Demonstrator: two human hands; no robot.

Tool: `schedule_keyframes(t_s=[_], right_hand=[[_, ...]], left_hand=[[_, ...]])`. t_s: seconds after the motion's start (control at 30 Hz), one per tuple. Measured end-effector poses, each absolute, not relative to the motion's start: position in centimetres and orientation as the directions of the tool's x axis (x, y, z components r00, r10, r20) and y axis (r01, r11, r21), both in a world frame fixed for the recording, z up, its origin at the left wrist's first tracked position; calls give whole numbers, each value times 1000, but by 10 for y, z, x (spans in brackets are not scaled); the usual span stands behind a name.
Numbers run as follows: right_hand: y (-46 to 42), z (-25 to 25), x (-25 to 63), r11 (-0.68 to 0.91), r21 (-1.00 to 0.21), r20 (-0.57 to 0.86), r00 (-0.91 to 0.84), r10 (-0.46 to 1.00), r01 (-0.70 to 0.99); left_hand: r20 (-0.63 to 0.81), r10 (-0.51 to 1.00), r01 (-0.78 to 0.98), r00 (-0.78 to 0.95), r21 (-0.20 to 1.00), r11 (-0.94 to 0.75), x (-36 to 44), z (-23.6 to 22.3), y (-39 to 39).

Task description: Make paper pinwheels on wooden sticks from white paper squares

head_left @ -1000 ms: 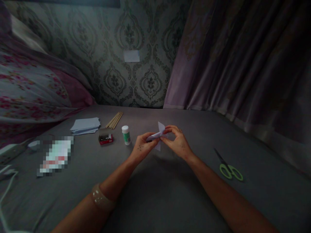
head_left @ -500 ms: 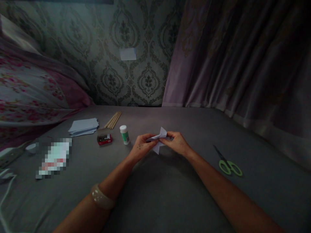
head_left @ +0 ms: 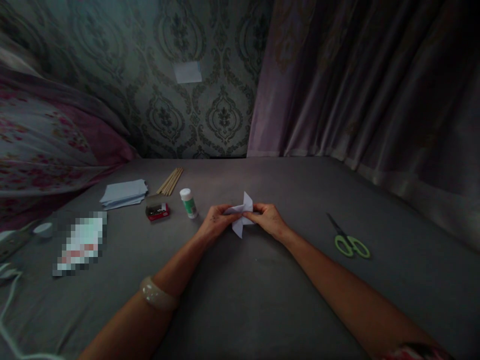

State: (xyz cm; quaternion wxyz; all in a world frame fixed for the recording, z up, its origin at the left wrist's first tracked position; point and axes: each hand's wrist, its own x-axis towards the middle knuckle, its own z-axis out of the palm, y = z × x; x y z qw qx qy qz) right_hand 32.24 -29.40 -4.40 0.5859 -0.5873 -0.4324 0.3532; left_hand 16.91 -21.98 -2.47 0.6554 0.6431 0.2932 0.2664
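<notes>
A white folded paper pinwheel (head_left: pixel 237 228) is held between my two hands, one pointed blade up and another down. My left hand (head_left: pixel 215 221) pinches it from the left, thumb on the near face and fingers behind. From the other side my right hand (head_left: pixel 270 219) grips it, its thumb pressed near the centre. Both thumb tips almost meet at the middle of the paper. The fingers behind the paper are partly hidden. Closest to my left hand stands a glue stick (head_left: pixel 188 203) with a white cap and green label.
Left of the glue stick are a small red box of metal pieces (head_left: pixel 158 212), wooden sticks (head_left: pixel 170 181) and a paper stack (head_left: pixel 124 194). Green-handled scissors (head_left: pixel 348 240) lie to the right. A blurred packet (head_left: pixel 82 242) and a power strip (head_left: pixel 15 245) are far left.
The pinwheel has turned to face me more, so its blades show wider. Both hands keep their grip. The whole view has shifted slightly.
</notes>
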Motion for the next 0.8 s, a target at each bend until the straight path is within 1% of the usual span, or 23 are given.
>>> schedule_keyframes(t_s=[0.1,0.3,0.53,0.8], right_hand=[[-295,-45,322,55,-996,78,387,919,70],[-296,-46,322,58,-995,83,381,921,78],[-297,-45,321,37,-998,57,386,921,60],[-296,-49,322,29,-995,64,401,914,93]], left_hand=[[-32,745,31,667,999,15,169,-24,-220],[-22,743,71,669,997,-34,170,-25,-218],[-10,749,112,663,990,-86,171,-24,-218],[6,738,104,675,989,-102,172,-24,-219]])
